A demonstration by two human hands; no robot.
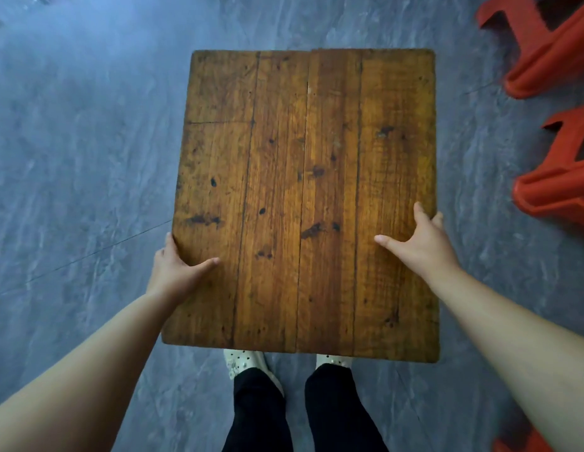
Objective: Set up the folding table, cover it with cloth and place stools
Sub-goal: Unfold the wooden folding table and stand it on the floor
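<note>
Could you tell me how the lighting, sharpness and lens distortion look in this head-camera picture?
Head view: light is soft and even, with a mild sheen on the wooden tabletop and no hard shadows; the grain reads sharp; the wide lens bows the table edges and stretches both forearms; the grey floor goes hazy toward the top left corner; the red stools are cropped at the right edge.

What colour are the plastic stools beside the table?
The plastic stools are red-orange, seen in the head view.
</note>
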